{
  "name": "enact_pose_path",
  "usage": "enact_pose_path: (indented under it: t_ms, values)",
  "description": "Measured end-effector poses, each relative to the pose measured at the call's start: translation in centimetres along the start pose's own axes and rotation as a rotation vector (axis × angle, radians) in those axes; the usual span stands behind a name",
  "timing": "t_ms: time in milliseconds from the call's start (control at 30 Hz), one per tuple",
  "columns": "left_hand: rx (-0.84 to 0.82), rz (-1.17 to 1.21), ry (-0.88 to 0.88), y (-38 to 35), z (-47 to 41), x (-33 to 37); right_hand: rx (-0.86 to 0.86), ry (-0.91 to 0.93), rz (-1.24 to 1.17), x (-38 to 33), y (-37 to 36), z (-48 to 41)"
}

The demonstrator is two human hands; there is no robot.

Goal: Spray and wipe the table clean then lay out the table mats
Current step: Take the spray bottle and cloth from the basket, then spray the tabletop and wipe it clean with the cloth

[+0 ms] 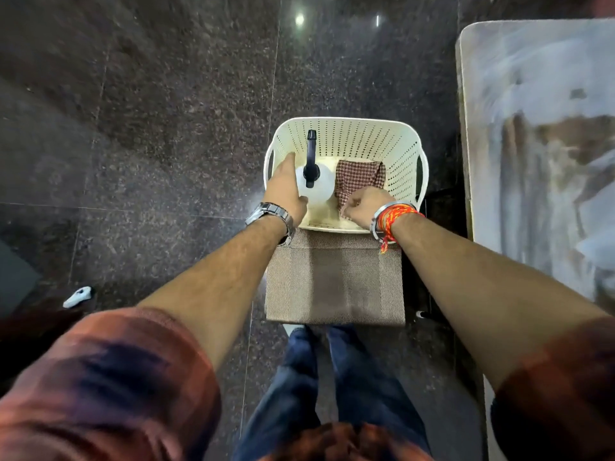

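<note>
A white perforated basket (366, 134) stands on a stack of brown woven table mats (334, 281) in front of my legs. Inside it a white spray bottle (324, 183) with a black nozzle stands at the left, and a red checked cloth (361, 176) lies at the right. My left hand (286, 188) reaches into the basket, its fingers stretched along the left side of the bottle and touching it. My right hand (366, 206) is curled over the near edge of the cloth and pinches it. The table (532, 78) with a pale glossy top lies at the right, blurred.
The floor is dark speckled stone tile all around. A small white object (78, 296) lies on the floor at the left. The table's left edge runs close beside the basket and the mats.
</note>
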State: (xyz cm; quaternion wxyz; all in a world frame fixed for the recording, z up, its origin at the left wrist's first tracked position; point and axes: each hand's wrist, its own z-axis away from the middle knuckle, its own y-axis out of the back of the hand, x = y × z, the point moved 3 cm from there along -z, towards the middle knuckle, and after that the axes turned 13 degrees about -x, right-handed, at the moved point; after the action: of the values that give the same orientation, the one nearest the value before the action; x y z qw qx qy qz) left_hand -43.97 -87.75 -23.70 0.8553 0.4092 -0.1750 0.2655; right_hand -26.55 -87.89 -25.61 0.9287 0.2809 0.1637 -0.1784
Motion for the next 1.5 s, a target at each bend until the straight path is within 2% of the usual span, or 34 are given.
enact_pose_path:
  t_ms: [233,367,467,533,667,733,867,967,1033,1233,1333,1433,1500]
  values:
    - [-0.115,0.066,-0.090,-0.6,-4.4,-0.3,-0.360,-0.143,0.015,0.1,-2.5,-5.3]
    - [-0.037,0.166,-0.125,-1.0,-5.2,0.0,-0.393,-0.164,0.152,0.5,-3.0,-6.8]
    - [-0.002,0.211,-0.132,-1.3,-5.3,-0.2,-0.293,-0.174,0.203,0.4,-2.7,-6.5]
    - [0.010,0.217,-0.142,-1.2,-5.1,-0.3,-0.177,-0.154,0.080,0.9,-1.8,-6.3]
    - [0.068,0.204,-0.211,-1.0,-3.7,0.6,0.296,-0.134,-0.298,1.6,1.4,-4.2]
    - [0.130,0.223,-0.237,-0.7,-2.6,1.4,0.456,-0.098,-0.449,1.5,2.7,-2.2]
    - [0.226,0.346,-0.350,0.4,0.3,3.8,0.577,0.074,-0.769,0.5,4.4,2.4]
    - [0.191,0.415,-0.406,0.9,2.2,6.5,0.549,0.140,-1.002,1.3,5.3,5.9]
    - [0.129,0.431,-0.418,0.8,3.6,9.1,0.574,0.143,-0.997,2.4,5.5,9.0]
    - [-0.034,0.335,-0.463,-2.9,8.2,16.8,0.895,0.119,-1.171,6.1,5.5,19.7]
    - [-0.082,0.370,-0.444,-5.7,10.5,19.3,1.049,0.065,-1.213,8.9,5.0,23.5]
    - [-0.116,0.410,-0.400,-8.8,12.8,21.2,1.135,-0.006,-1.285,12.8,4.2,26.1]
    - [-0.106,0.390,-0.366,-11.0,13.9,22.3,1.133,-0.060,-1.268,15.7,4.0,27.4]
